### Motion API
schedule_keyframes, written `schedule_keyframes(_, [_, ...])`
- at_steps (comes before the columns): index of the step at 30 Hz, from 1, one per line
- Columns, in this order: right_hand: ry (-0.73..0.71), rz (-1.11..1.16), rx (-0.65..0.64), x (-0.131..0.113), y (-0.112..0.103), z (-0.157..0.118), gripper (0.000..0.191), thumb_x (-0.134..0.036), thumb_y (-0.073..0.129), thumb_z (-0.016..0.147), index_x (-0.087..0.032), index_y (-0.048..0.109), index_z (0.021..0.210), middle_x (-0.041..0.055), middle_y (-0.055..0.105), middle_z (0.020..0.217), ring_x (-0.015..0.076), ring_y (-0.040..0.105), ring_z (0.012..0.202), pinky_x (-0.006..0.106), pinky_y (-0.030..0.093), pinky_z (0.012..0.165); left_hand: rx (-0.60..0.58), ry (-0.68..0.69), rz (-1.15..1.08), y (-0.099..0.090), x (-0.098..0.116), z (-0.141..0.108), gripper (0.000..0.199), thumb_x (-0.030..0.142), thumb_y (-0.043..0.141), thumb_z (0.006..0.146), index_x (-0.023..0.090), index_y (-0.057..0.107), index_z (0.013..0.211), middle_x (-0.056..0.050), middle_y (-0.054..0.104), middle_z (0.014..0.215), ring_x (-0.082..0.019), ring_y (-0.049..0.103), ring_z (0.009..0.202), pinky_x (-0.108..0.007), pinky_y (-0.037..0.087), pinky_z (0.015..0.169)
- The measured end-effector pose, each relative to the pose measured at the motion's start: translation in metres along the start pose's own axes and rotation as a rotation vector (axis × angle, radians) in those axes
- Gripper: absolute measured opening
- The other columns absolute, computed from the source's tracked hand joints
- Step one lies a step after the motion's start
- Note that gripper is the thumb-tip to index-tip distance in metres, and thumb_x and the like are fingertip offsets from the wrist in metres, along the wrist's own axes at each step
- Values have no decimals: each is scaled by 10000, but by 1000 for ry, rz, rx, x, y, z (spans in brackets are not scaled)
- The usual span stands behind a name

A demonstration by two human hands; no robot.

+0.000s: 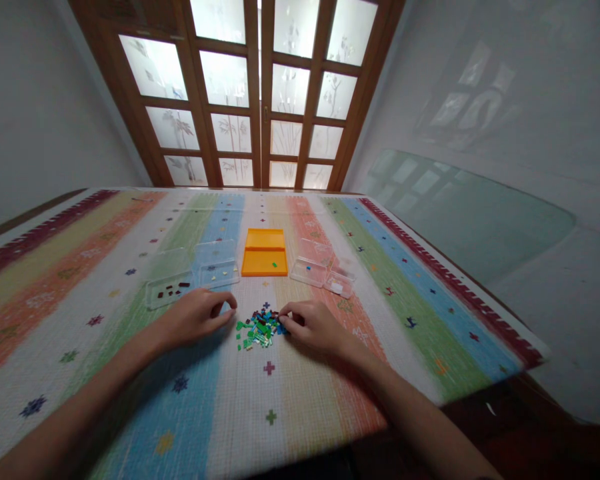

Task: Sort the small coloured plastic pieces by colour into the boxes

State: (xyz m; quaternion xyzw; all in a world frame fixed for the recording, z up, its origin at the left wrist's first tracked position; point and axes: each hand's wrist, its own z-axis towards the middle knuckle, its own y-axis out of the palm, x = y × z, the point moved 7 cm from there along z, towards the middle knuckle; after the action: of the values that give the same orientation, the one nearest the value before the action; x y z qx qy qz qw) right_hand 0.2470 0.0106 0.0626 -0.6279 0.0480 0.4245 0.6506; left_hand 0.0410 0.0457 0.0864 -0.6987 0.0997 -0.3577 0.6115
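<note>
Table: striped woven-look tablecloth (269,407), printed with small motifs; light surface under the pile, probably helps tiny parts stand out.
Left hand (205,315): just left of pile, fingers curled, thumb and forefinger tips close; can't tell if they pinch anything.
Right hand (313,325): fingertips on pile's right edge; can't tell if a brick is gripped.
Brick pile (261,331): small plastic bricks, mostly green, some blue, brown, pale; between the hands, presumably so both reach it.
Left boxes: clear box with brown bricks (184,285), another with pale yellow bricks (225,273).
Centre: orange case (255,263), one green brick (275,265) inside.
Right boxes: one blue brick (309,268); white bits (336,287) in the smaller.
Lids: laid back, leaving insides accessible.
Back: wood-framed glass doors (260,100).
</note>
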Motion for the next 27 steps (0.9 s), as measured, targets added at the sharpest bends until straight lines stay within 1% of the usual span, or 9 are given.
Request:
schedule_keyframes(4, [6, 4, -9, 2, 1, 0, 189, -212, 579, 942, -181, 766, 938, 56, 755, 825, 135, 620, 682, 258, 415, 665, 154, -98, 57, -31, -33, 14, 267, 368, 514, 875, 182, 700, 921, 49, 493, 507, -128, 475, 475, -244, 330, 558])
schedule_keyframes(7, [8, 18, 4, 3, 1, 0, 189, -213, 584, 940, -169, 768, 942, 56, 748, 797, 130, 611, 665, 252, 407, 654, 227, -178, 112, -43, -53, 25, 256, 370, 539, 855, 183, 709, 901, 47, 486, 493, -134, 476, 469, -245, 321, 552])
schedule_keyframes(11, [3, 18, 6, 3, 1, 0, 191, -216, 587, 941, -160, 769, 944, 54, 741, 768, 127, 600, 647, 249, 399, 644, 215, -262, 184, -42, -68, 37, 285, 360, 532, 849, 176, 741, 909, 16, 546, 514, -156, 520, 491, -253, 332, 558])
schedule_keyframes(14, [8, 1, -4, 2, 0, 0, 193, -222, 580, 946, -172, 766, 946, 47, 738, 763, 128, 594, 643, 251, 400, 647, 209, -268, 217, -39, -72, 42, 294, 344, 525, 842, 184, 761, 916, -12, 615, 562, -171, 571, 537, -253, 349, 573])
schedule_keyframes(17, [12, 2, -11, 1, -1, 0, 185, -214, 582, 944, -169, 762, 945, 39, 726, 736, 125, 584, 620, 252, 398, 640, 231, -258, 204, -40, -74, 41, 305, 340, 519, 839, 187, 769, 923, -30, 663, 615, -178, 603, 576, -251, 361, 583])
schedule_keyframes(20, [11, 12, -10, 1, -2, 0, 185, -210, 579, 944, -170, 760, 941, 42, 734, 763, 125, 585, 628, 254, 400, 645, 262, -240, 162, -43, -71, 32, 319, 346, 511, 848, 177, 766, 941, -14, 631, 572, -163, 570, 533, -249, 355, 567])
schedule_keyframes(22, [4, 11, -7, 0, -2, 0, 189, -209, 574, 946, -173, 759, 939, 49, 744, 796, 128, 594, 652, 257, 406, 660, 268, -207, 126, -43, -62, 23, 332, 364, 509, 867, 170, 762, 960, 11, 568, 511, -144, 515, 484, -247, 341, 554])
schedule_keyframes(24, [-6, 6, -3, -1, -2, 0, 186, -203, 575, 941, -176, 760, 935, 55, 750, 817, 133, 605, 676, 259, 411, 675, 239, -141, 66, -36, -46, 14, 353, 385, 493, 901, 162, 754, 982, 31, 518, 482, -126, 470, 457, -245, 335, 551])
schedule_keyframes(27, [-7, 4, -5, -2, -1, -1, 180, -192, 582, 933, -174, 761, 940, 54, 750, 813, 132, 605, 670, 255, 407, 665, 160, 18, -28, -19, -11, 1, 353, 408, 486, 936, 174, 743, 992, 43, 506, 506, -108, 450, 463, -235, 331, 550])
